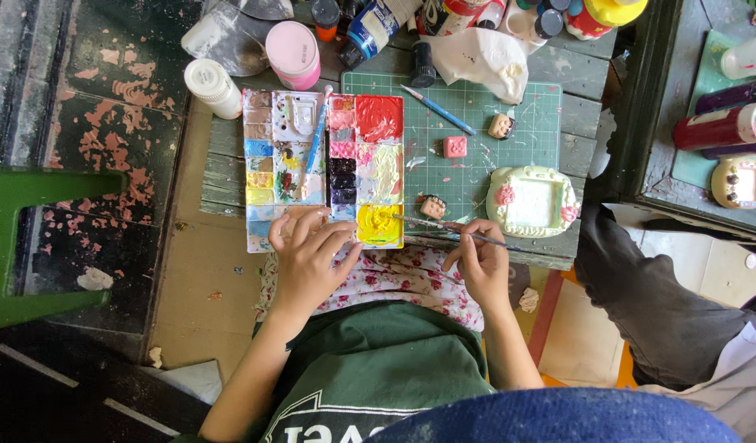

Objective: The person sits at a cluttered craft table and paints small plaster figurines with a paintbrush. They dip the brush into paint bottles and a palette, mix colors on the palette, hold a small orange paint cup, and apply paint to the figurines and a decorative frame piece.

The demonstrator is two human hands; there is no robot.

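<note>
My left hand (307, 258) lies flat on the near edge of the paint palette (323, 170), fingers spread loosely over its lower corner. The palette is a shallow plastic tray of square wells, crusted with thick smears of red, pink, cream, dark purple and yellow. My right hand (482, 261) pinches a thin paintbrush (452, 230) between thumb and fingertips, the other fingers curled in; the brush runs left from my fingers and its tip reaches the glossy yellow paint (380, 224) in the near corner well. Just past the brush, on the green gridded cutting mat (476, 131), sits a small lumpy clay figure (432, 207). Right of it stands a pale clay frame (532, 202), rounded and matte, with pink flowers.
</note>
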